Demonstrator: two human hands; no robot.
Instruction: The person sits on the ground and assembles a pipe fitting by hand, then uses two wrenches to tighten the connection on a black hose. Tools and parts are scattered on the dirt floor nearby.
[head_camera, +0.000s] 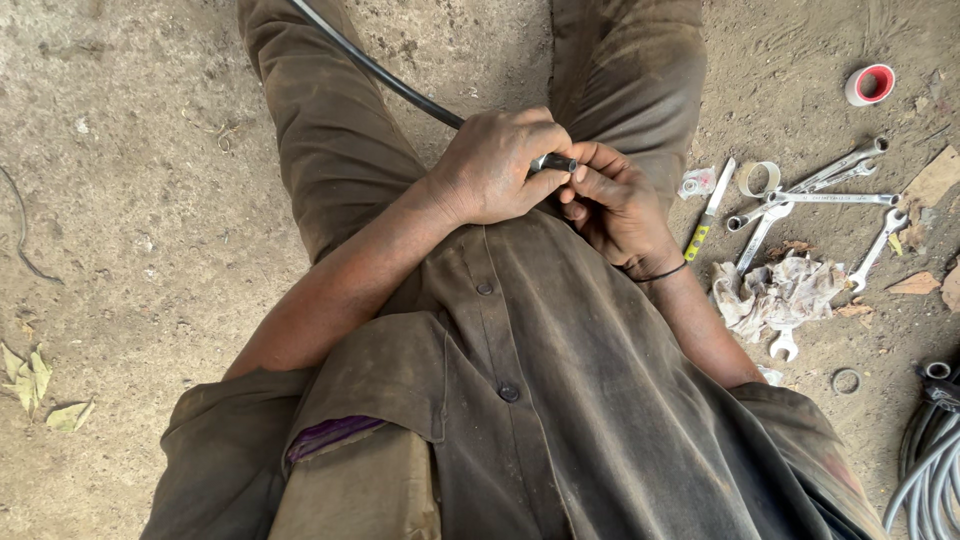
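The left hand (497, 165) is closed in a fist around a black hose (385, 75), gripping it just behind its end, while the right hand (612, 205) meets it from the other side, thumb and fingertips pinched narrowly on the dark metal fitting (556, 162) that sticks out of the fist. Both hands sit over the lap, between the knees, above a dusty brown shirt (540, 400). The hose is slim, smooth and glossy, and runs away from the fist up and to the left across the thigh and out of the top of the view; the fitting looks short and cylindrical, and how it sits on the hose end is hidden by the fingers. The pinch on so small a part seems slight, so it could slip and drop onto the gritty dirt ground (150, 200), and grit carried on the fingers could get into the joint. The free length of hose could also tug or twist against the fist. To the person's right lie several wrenches (820, 195), a crumpled rag (775, 295), a utility knife (708, 215), a red-edged roll of tape (870, 85) and grey coiled cables (930, 465).
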